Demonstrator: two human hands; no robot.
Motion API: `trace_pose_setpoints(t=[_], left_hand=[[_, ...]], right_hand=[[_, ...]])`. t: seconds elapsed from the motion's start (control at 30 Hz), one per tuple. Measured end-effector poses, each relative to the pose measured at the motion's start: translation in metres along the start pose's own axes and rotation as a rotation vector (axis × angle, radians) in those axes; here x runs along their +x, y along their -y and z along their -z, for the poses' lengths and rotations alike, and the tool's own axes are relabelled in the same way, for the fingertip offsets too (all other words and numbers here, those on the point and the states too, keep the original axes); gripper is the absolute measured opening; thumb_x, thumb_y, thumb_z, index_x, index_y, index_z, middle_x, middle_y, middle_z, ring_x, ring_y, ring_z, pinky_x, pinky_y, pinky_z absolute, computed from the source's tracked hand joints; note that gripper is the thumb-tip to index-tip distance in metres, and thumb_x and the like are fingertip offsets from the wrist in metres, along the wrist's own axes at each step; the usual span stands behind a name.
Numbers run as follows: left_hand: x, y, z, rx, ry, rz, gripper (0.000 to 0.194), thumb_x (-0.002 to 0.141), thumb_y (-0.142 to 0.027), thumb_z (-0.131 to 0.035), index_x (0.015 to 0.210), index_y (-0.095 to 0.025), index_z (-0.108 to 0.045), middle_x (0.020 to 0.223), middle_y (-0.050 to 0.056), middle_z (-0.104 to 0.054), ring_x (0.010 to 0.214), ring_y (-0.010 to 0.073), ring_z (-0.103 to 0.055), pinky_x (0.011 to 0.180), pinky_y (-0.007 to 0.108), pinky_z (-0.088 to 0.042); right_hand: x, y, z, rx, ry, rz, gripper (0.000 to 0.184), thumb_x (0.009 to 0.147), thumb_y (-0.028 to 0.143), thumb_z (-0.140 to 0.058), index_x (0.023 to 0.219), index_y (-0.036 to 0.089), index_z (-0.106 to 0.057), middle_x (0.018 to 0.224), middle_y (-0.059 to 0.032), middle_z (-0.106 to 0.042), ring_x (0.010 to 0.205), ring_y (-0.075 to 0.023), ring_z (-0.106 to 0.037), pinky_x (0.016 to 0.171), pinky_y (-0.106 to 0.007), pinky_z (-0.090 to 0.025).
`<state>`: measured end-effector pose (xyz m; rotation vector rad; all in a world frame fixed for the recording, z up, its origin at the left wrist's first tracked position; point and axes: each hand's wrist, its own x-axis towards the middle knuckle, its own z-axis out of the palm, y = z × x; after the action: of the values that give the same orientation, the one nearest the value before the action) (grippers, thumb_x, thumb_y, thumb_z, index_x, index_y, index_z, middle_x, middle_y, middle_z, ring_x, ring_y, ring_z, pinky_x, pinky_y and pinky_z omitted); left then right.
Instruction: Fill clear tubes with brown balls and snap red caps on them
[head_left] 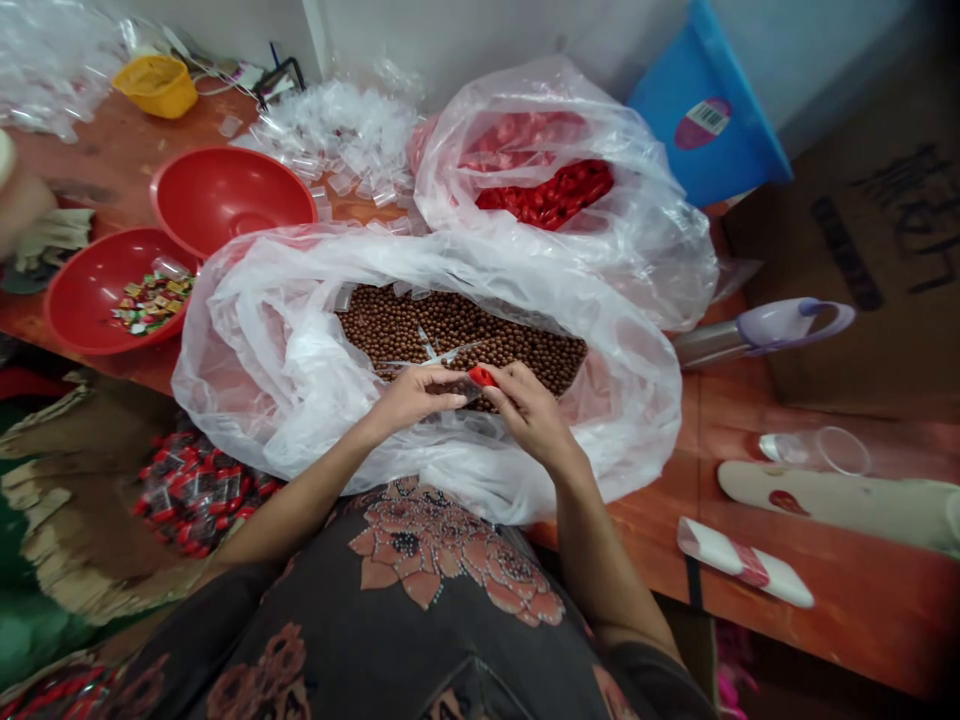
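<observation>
My left hand (pixel 417 398) pinches a small clear plastic container (pixel 471 391), mostly hidden by the fingers. Right beside it, my right hand (pixel 534 412) holds a small red cap (pixel 481 376) between thumb and fingers. The cap is close against the container; whether it is seated on it I cannot tell. Under both hands lies a mass of small brown balls (pixel 390 325) in a large open white plastic bag (pixel 262 330). A few clear plastic pieces (pixel 439 352) rest on the balls.
Behind stands a clear bag (pixel 645 220) of red caps (pixel 555 200), next to a heap of clear containers (pixel 337 130). Red bowls (pixel 232 200) are at left, one holding colourful bits (pixel 154 300). Filled red-capped containers (pixel 206 490) lie lower left. A blue bin (pixel 705 110) and purple-lidded bottle (pixel 757 330) are right.
</observation>
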<state>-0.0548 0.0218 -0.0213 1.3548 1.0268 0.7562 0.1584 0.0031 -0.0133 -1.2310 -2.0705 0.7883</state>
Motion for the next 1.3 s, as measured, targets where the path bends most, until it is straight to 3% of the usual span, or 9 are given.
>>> trace_pose_setpoints(t=[0.23, 0.33, 0.5, 0.77, 0.87, 0.93, 1.03, 1.17, 1.3], left_hand=[[-0.002, 0.002, -0.002, 0.074, -0.045, -0.023, 0.03, 0.071, -0.022, -0.077, 0.1, -0.025, -0.08, 0.081, 0.002, -0.069, 0.076, 0.0155, -0.061, 0.078, 0.029, -0.047], [-0.003, 0.004, -0.005, 0.071, -0.069, -0.045, 0.031, 0.072, -0.024, -0.077, 0.102, -0.024, -0.079, 0.08, 0.002, -0.068, 0.075, 0.0151, -0.058, 0.076, 0.029, -0.046], [-0.005, 0.007, -0.011, 0.049, -0.125, -0.047, 0.029, 0.071, -0.024, -0.077, 0.1, -0.025, -0.08, 0.077, 0.002, -0.065, 0.074, 0.0153, -0.056, 0.077, 0.03, -0.046], [-0.011, 0.006, -0.009, 0.107, -0.13, -0.069, 0.026, 0.074, -0.025, -0.076, 0.1, -0.028, -0.08, 0.077, 0.002, -0.06, 0.074, 0.0159, -0.053, 0.074, 0.03, -0.044], [-0.011, 0.007, -0.011, 0.088, -0.148, -0.056, 0.026, 0.073, -0.026, -0.077, 0.099, -0.026, -0.08, 0.077, 0.002, -0.06, 0.075, 0.0156, -0.054, 0.076, 0.03, -0.045], [-0.011, 0.01, -0.014, 0.037, -0.162, -0.026, 0.028, 0.072, -0.027, -0.078, 0.1, -0.023, -0.079, 0.081, 0.002, -0.063, 0.078, 0.0156, -0.056, 0.078, 0.03, -0.047], [-0.008, 0.016, -0.022, -0.177, -0.125, 0.081, 0.035, 0.073, -0.037, -0.079, 0.103, -0.018, -0.074, 0.092, 0.005, -0.068, 0.081, 0.0158, -0.06, 0.078, 0.03, -0.049], [0.0, 0.021, -0.036, -0.488, -0.086, 0.263, 0.053, 0.087, -0.064, -0.055, 0.104, -0.015, -0.067, 0.081, 0.006, -0.068, 0.072, 0.0164, -0.063, 0.067, 0.029, -0.051], [0.005, 0.02, -0.048, -0.533, -0.171, 0.249, 0.054, 0.093, -0.064, -0.043, 0.111, -0.018, -0.064, 0.069, 0.004, -0.066, 0.07, 0.0172, -0.065, 0.062, 0.027, -0.051]], right_hand=[[-0.002, 0.0, 0.003, -0.362, 0.135, 0.121, 0.044, 0.102, 0.039, -0.035, 0.133, 0.014, -0.054, 0.094, -0.0114, -0.058, 0.087, -0.0246, -0.054, 0.078, -0.038, -0.049], [-0.002, 0.0, -0.01, -0.507, 0.029, 0.153, 0.054, 0.096, 0.051, -0.046, 0.131, 0.01, -0.051, 0.101, -0.016, -0.061, 0.092, -0.0288, -0.055, 0.081, -0.041, -0.048], [0.001, -0.002, -0.025, -0.608, -0.082, 0.149, 0.055, 0.09, 0.06, -0.052, 0.121, 0.015, -0.057, 0.093, -0.0138, -0.065, 0.085, -0.0279, -0.059, 0.074, -0.039, -0.048], [0.002, -0.012, -0.017, -0.38, 0.036, 0.116, 0.049, 0.095, 0.052, -0.051, 0.133, 0.02, -0.054, 0.111, -0.0131, -0.071, 0.098, -0.0274, -0.066, 0.084, -0.039, -0.052], [0.001, -0.013, -0.018, -0.37, 0.035, 0.15, 0.063, 0.092, 0.054, -0.055, 0.142, 0.016, -0.045, 0.111, -0.0159, -0.069, 0.1, -0.0303, -0.065, 0.088, -0.044, -0.052], [0.001, -0.012, -0.019, -0.39, 0.035, 0.169, 0.073, 0.088, 0.055, -0.059, 0.144, 0.012, -0.041, 0.111, -0.0185, -0.067, 0.101, -0.0325, -0.064, 0.09, -0.047, -0.051], [0.001, -0.012, -0.023, -0.386, 0.031, 0.159, 0.071, 0.087, 0.051, -0.062, 0.142, 0.011, -0.04, 0.113, -0.0198, -0.065, 0.103, -0.0336, -0.062, 0.09, -0.049, -0.051], [0.001, -0.01, -0.032, -0.292, 0.042, 0.182, 0.066, 0.084, 0.044, -0.064, 0.139, 0.015, -0.041, 0.116, -0.0175, -0.065, 0.105, -0.0322, -0.062, 0.09, -0.048, -0.051], [0.001, -0.006, -0.035, -0.247, -0.009, 0.174, 0.062, 0.084, 0.043, -0.064, 0.136, 0.016, -0.042, 0.111, -0.0154, -0.066, 0.099, -0.03, -0.063, 0.084, -0.045, -0.052]])
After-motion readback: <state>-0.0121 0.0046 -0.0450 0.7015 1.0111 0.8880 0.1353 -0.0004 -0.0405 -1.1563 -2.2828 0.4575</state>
